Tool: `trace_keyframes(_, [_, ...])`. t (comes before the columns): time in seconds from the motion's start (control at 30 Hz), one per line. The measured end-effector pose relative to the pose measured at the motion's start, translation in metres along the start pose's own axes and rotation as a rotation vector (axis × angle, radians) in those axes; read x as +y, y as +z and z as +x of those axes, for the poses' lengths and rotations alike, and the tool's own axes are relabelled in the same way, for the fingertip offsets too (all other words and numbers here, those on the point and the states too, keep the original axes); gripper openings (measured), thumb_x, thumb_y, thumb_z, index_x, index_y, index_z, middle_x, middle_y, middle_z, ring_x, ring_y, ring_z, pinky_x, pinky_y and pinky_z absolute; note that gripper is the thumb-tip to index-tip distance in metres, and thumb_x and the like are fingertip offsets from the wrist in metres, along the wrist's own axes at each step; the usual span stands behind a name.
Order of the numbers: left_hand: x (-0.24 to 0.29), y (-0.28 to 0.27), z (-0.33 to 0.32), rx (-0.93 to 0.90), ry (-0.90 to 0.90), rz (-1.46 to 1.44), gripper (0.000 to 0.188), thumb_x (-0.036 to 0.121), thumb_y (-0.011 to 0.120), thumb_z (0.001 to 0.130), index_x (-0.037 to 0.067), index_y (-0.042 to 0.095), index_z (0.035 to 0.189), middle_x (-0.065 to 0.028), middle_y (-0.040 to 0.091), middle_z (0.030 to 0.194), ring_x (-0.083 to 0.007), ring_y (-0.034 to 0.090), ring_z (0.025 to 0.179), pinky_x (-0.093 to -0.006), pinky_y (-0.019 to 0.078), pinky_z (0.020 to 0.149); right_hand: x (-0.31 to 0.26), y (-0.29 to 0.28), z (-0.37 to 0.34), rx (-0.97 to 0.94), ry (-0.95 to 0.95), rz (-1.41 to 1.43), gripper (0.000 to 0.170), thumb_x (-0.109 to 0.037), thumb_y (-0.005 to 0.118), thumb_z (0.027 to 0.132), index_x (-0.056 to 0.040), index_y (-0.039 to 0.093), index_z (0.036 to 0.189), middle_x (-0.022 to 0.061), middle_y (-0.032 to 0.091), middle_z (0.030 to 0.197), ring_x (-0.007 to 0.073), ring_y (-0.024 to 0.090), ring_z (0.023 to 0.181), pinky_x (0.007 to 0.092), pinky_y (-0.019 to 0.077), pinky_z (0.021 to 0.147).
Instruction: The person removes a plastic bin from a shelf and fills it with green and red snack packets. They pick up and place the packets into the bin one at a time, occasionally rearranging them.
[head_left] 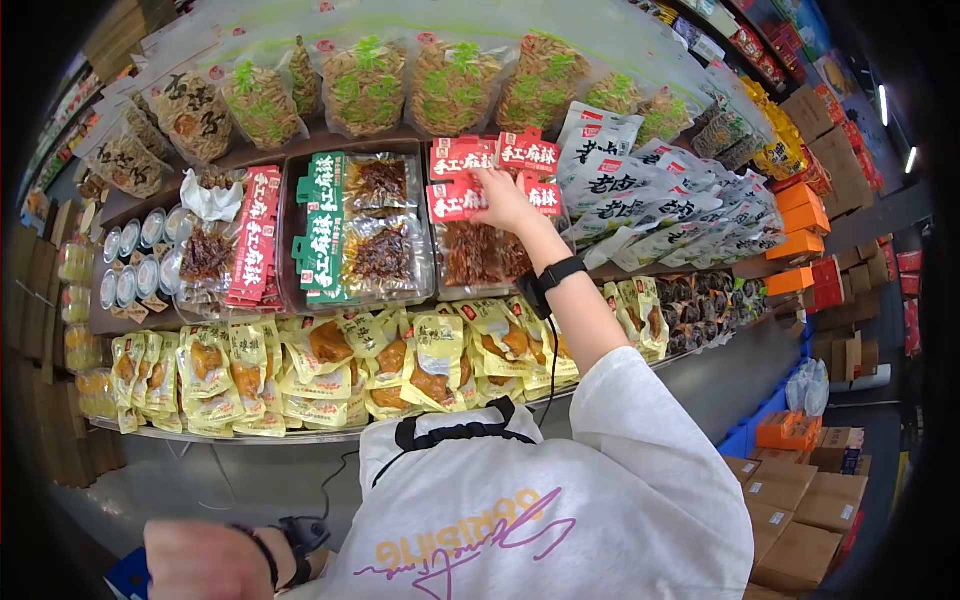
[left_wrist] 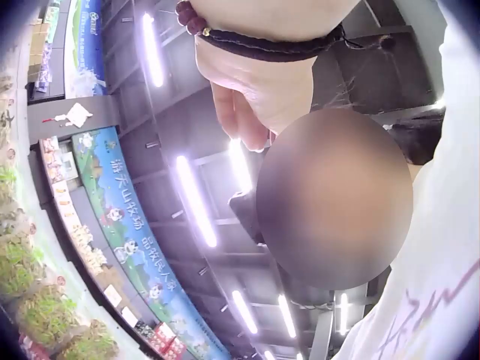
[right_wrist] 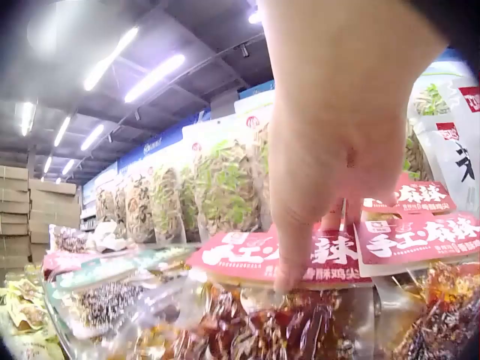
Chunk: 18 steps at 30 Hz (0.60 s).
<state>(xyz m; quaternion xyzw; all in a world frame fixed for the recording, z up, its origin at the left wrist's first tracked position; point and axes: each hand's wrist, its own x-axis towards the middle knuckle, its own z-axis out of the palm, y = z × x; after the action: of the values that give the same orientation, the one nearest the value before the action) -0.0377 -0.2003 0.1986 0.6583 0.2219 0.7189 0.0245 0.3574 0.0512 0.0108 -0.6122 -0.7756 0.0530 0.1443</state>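
Note:
My right hand (head_left: 503,203) reaches over the display to a packet of dark spicy snack with a red header card (head_left: 457,198). Seen from the right wrist, the thumb (right_wrist: 290,262) lies on the front of that red card (right_wrist: 240,257), with other fingers behind its top edge, so the hand pinches it. The packet's clear bag (right_wrist: 270,322) lies below among others alike. Another red-carded packet (right_wrist: 420,238) lies beside it. My left hand (head_left: 205,560), blurred in the head view, is low and away from the goods. The left wrist view shows its fingers (left_wrist: 244,120) hanging loosely curled, holding nothing.
Green-carded packets (head_left: 322,225) fill the bin to the left. Yellow pouches (head_left: 330,345) line the front edge, silver-white pouches (head_left: 640,205) stand at the right, and large clear bags (head_left: 365,85) stand behind. Cardboard boxes (head_left: 800,510) are stacked at the lower right.

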Motion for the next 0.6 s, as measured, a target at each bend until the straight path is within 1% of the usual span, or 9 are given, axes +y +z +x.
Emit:
trace_keyframes(0.03, [-0.010, 0.014, -0.002, -0.021, -0.039, 0.015, 0.019, 0.016, 0.063, 0.079, -0.001, 0.055, 0.076, -0.0003, 0.048, 0.060, -0.0140, 0.043, 0.056, -0.0314, 0.0333, 0.055, 0.003, -0.004, 0.005, -0.109, 0.059, 0.073, 0.065, -0.016, 0.078, 0.062, -0.0100, 0.048, 0.120, 0.0135, 0.058, 0.111, 0.0305, 0.050, 0.112, 0.0487, 0.0232, 0.106])
trace_keyframes(0.07, [-0.021, 0.034, 0.004, -0.169, -0.131, 0.063, 0.011, 0.008, 0.063, 0.075, -0.001, 0.058, 0.080, -0.0025, 0.052, 0.064, -0.0154, 0.047, 0.058, -0.0309, 0.0368, 0.056, 0.006, -0.009, 0.007, -0.098, 0.070, 0.200, 0.048, -0.016, 0.079, 0.063, -0.0069, 0.055, 0.104, 0.0096, 0.063, 0.092, 0.0286, 0.058, 0.093, 0.0423, 0.0369, 0.095])
trace_keyframes(0.1, [-0.029, 0.048, 0.006, -0.316, -0.226, 0.113, 0.013, 0.001, 0.063, 0.072, -0.001, 0.061, 0.084, -0.0048, 0.057, 0.067, -0.0167, 0.051, 0.059, -0.0304, 0.0403, 0.057, 0.004, -0.021, 0.003, -0.092, 0.067, 0.204, 0.048, -0.016, 0.079, 0.063, -0.0069, 0.055, 0.104, 0.0096, 0.063, 0.092, 0.0286, 0.058, 0.093, 0.0423, 0.0369, 0.095])
trace_keyframes(0.17, [-0.044, 0.056, -0.026, -0.378, -0.459, 0.212, 0.018, -0.002, 0.070, 0.066, -0.001, 0.065, 0.084, -0.0081, 0.062, 0.067, -0.0190, 0.060, 0.062, -0.0273, 0.0443, 0.058, -0.014, -0.058, -0.019, -0.080, -0.064, 0.492, 0.027, -0.010, 0.075, 0.067, -0.0019, 0.058, 0.086, 0.0066, 0.060, 0.075, 0.0245, 0.058, 0.073, 0.0356, 0.0452, 0.075])
trace_keyframes(0.23, [-0.054, 0.062, -0.053, -0.475, -0.646, 0.258, 0.022, -0.006, 0.068, 0.067, 0.001, 0.067, 0.088, -0.0084, 0.062, 0.068, -0.0166, 0.060, 0.061, -0.0250, 0.0447, 0.058, -0.045, -0.108, -0.050, -0.030, -0.162, 0.427, 0.014, -0.004, 0.071, 0.071, -0.0005, 0.060, 0.080, 0.0095, 0.059, 0.077, 0.0219, 0.057, 0.070, 0.0336, 0.0466, 0.061])
trace_keyframes(0.33, [-0.065, 0.063, -0.084, -0.607, -0.805, 0.284, 0.021, -0.004, 0.067, 0.070, 0.001, 0.066, 0.091, -0.0082, 0.062, 0.071, -0.0161, 0.061, 0.062, -0.0251, 0.0451, 0.058, -0.080, -0.159, -0.097, -0.072, -0.044, 0.578, 0.012, -0.003, 0.070, 0.072, -0.0009, 0.061, 0.080, 0.0082, 0.056, 0.074, 0.0210, 0.058, 0.071, 0.0334, 0.0458, 0.061])
trace_keyframes(0.4, [-0.066, 0.067, -0.091, -0.673, -0.864, 0.263, 0.022, -0.004, 0.067, 0.071, 0.001, 0.066, 0.092, -0.0082, 0.062, 0.072, -0.0162, 0.061, 0.063, -0.0256, 0.0456, 0.058, -0.090, -0.167, -0.121, 0.052, -0.023, 0.670, 0.011, -0.003, 0.068, 0.074, 0.0011, 0.059, 0.079, 0.0080, 0.055, 0.074, 0.0193, 0.057, 0.071, 0.0305, 0.0443, 0.061])
trace_keyframes(0.53, [-0.066, 0.079, -0.095, -0.800, -0.866, 0.191, 0.022, -0.002, 0.066, 0.073, 0.002, 0.065, 0.095, -0.0080, 0.062, 0.074, -0.0169, 0.061, 0.064, -0.0266, 0.0461, 0.059, -0.080, -0.114, -0.146, 0.291, 0.031, 0.699, 0.010, -0.002, 0.064, 0.077, 0.0032, 0.058, 0.082, 0.0087, 0.055, 0.080, 0.0193, 0.054, 0.070, 0.0275, 0.0431, 0.065])
trace_keyframes(0.6, [-0.065, 0.083, -0.094, -0.844, -0.840, 0.157, 0.023, -0.001, 0.066, 0.073, 0.002, 0.065, 0.096, -0.0081, 0.061, 0.073, -0.0175, 0.061, 0.065, -0.0271, 0.0461, 0.059, -0.074, -0.085, -0.148, 0.267, 0.166, 0.716, 0.019, -0.009, 0.063, 0.080, 0.0014, 0.058, 0.095, 0.0125, 0.057, 0.091, 0.0241, 0.057, 0.080, 0.0309, 0.0460, 0.070])
